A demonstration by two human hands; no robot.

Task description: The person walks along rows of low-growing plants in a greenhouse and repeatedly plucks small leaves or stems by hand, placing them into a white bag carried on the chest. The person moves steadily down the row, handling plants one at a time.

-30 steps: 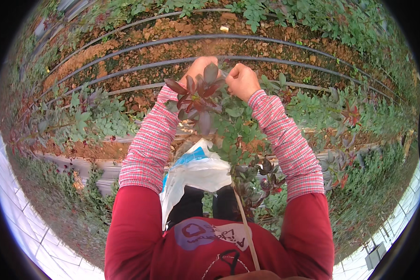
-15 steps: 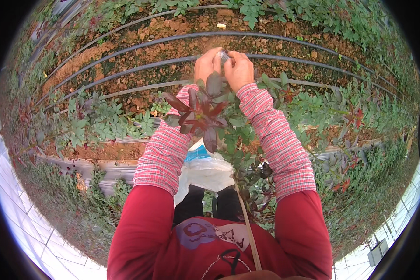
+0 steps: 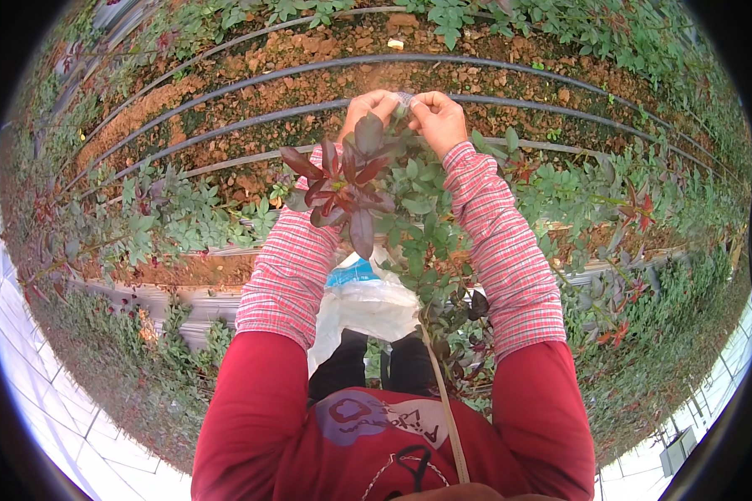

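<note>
My left hand (image 3: 368,113) and my right hand (image 3: 439,121) are raised together behind a rose shoot (image 3: 342,196) with dark red leaves. The fingers of both are closed on a small greyish, translucent, crinkled wrap (image 3: 403,99) at the top of green foliage (image 3: 418,192); what is inside it is too small to tell. The red leaves partly hide my left wrist. Below, a white and blue plastic bag (image 3: 363,309) hangs in front of my legs, with a beige strap (image 3: 439,388) running up across my red top.
Dark drip hoses (image 3: 251,79) run across reddish soil (image 3: 326,46) beyond my hands. Rose plants (image 3: 142,217) grow on both sides, and silver-grey plastic mulch (image 3: 192,305) lines the bed near me. A pale structure with a grid (image 3: 33,351) shows at the rim.
Over the last second my hands have come together on the grey wrap, a little higher than at first. Since half a second ago they have shifted only slightly.
</note>
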